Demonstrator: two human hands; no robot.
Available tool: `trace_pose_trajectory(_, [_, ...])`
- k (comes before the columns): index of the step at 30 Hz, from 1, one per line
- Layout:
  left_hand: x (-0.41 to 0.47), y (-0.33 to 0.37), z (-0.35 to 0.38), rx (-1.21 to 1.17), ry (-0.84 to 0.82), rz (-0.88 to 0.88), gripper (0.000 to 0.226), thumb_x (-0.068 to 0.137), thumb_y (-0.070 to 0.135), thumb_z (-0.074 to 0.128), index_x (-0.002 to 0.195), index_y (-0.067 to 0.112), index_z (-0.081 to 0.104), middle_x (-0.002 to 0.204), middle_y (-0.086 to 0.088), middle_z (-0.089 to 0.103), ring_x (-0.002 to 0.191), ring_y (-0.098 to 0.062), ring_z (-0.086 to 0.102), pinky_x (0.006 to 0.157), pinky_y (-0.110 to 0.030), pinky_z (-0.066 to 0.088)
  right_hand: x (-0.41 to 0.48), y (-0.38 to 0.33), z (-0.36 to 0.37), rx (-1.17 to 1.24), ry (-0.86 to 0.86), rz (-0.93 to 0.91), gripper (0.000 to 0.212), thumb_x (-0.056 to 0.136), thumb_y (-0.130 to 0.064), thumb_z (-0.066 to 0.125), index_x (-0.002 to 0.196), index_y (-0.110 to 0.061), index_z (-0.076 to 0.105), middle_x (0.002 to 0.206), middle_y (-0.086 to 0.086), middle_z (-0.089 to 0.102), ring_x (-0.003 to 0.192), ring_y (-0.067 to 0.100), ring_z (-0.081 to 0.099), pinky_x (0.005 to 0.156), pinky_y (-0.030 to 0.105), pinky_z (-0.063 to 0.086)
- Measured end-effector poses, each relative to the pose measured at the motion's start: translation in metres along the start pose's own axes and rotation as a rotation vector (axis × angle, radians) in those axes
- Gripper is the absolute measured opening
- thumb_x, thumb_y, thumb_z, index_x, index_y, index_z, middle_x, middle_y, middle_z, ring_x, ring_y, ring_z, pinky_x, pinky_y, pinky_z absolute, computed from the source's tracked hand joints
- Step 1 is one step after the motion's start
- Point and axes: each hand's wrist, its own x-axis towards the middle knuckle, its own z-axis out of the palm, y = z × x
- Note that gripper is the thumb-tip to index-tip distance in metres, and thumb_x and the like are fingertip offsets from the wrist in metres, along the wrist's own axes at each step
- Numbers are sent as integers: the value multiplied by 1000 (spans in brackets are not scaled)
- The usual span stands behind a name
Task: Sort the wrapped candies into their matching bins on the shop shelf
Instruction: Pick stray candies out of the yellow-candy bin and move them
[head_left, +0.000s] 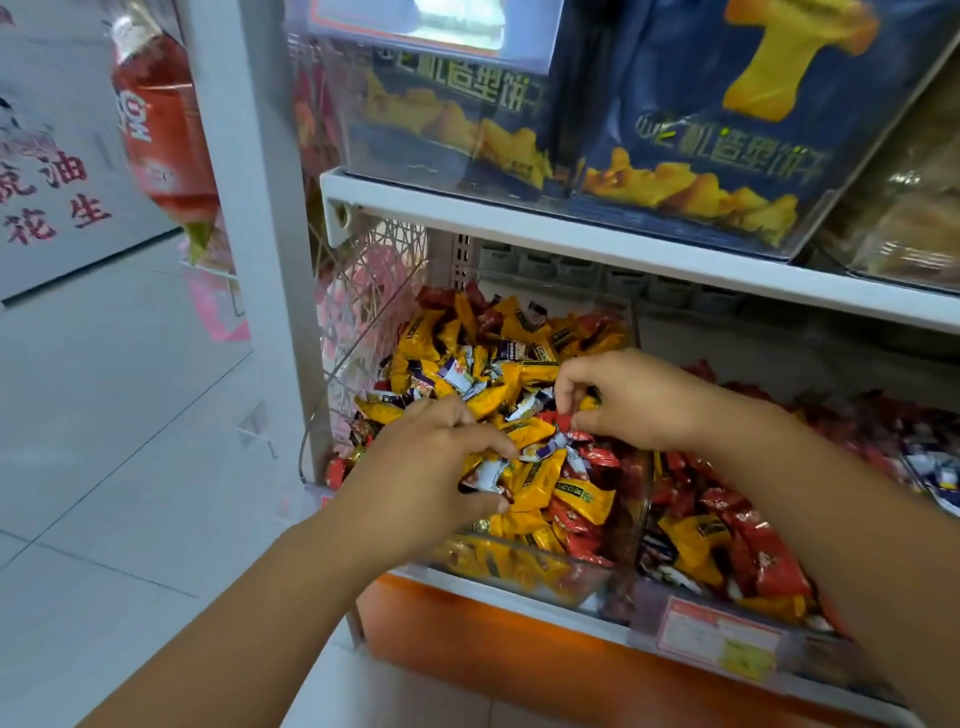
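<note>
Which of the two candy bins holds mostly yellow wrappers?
The left bin: its candies are mostly yellow, while the right bin holds mainly red ones.

Yellow, red, white wrapped candies (535, 483) mixed in clear bins (576, 584)

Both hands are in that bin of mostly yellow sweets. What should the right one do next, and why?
Probably lift the right hand and carry the red candy its fingers seem to pinch over to the right bin, where red wrappers dominate; the left bin it sits in is mostly yellow. The left hand grips a white-and-purple candy.
</note>
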Motion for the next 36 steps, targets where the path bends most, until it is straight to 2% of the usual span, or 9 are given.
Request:
trace_pose_trajectory(3, [2, -5, 0, 3, 49, -26, 47, 79, 51, 71, 123, 46, 59, 99, 14, 40, 97, -7, 35, 87, -27, 37, 5, -4, 1, -112, -125, 13, 45, 88, -25, 68, 127, -36, 51, 113, -17, 60, 100, 7, 49, 74, 23, 41])
trace_pose_trajectory(6, [2, -9, -1, -17, 102, -50, 48, 79, 47, 72, 125, 47, 58, 99, 14, 41, 97, -7, 35, 88, -29, 39, 8, -11, 1, -255, -186, 35, 59, 85, -36, 70, 136, -45, 43, 122, -16, 56, 110, 11, 40, 88, 33, 43])
trace_pose_trajectory(10, [4, -9, -1, 23, 149, -60, 53, 80, 46, 72, 130, 45, 55, 101, 11, 42, 100, -11, 40, 86, -32, 42, 5, -11, 2, -243, -148, 41, 50, 82, -41, 72, 128, -43, 52, 113, -10, 53, 108, 14, 46, 86, 32, 44])
trace_pose_trajectory(14, [9, -13, -2, 47, 212, -104, 48, 81, 41, 73, 127, 41, 60, 104, 7, 48, 103, -16, 47, 86, -36, 47, -1, -5, 7, -78, -40, 43, 22, 83, -46, 69, 104, -49, 62, 92, -15, 38, 95, 14, 46, 76, 30, 40])
trace_pose_trajectory(20, [14, -13, -2, 50, 197, -149, 46, 84, 42, 70, 128, 42, 58, 108, 9, 47, 108, -12, 44, 83, -28, 44, -6, -2, 10, 46, 56, 23, 14, 85, -46, 66, 99, -47, 64, 95, -8, 41, 93, 12, 44, 80, 30, 41])
trace_pose_trajectory(24, [13, -13, -3, -21, 229, -95, 59, 74, 38, 80, 128, 37, 58, 107, 7, 47, 105, -15, 46, 88, -36, 47, -11, -3, 9, 158, 109, -3, 9, 88, -42, 64, 87, -50, 60, 101, -7, 48, 94, 10, 47, 84, 32, 43])
trace_pose_trajectory(27, [9, -10, -7, -83, 237, 9, 41, 68, 42, 83, 105, 39, 66, 107, 10, 47, 104, -14, 42, 87, -34, 41, -15, -5, 13, 195, 163, -35, 10, 87, -43, 63, 84, -51, 59, 114, -9, 58, 100, 8, 49, 87, 34, 44])
trace_pose_trajectory(30, [6, -8, -11, -43, 132, 51, 13, 73, 44, 79, 83, 44, 72, 111, 16, 46, 104, -11, 36, 91, -38, 39, -27, -9, 17, 293, 262, -68, 12, 88, -34, 63, 84, -45, 61, 117, -18, 62, 102, 4, 52, 89, 33, 45])
trace_pose_trajectory(36, [2, -4, -13, 175, -153, -59, 37, 78, 61, 65, 114, 52, 63, 144, 19, 29, 124, -11, 18, 106, -36, 21, -53, -13, 14, 508, 423, -72, 8, 91, -24, 61, 87, -31, 61, 94, -9, 67, 80, 17, 66, 75, 45, 56])
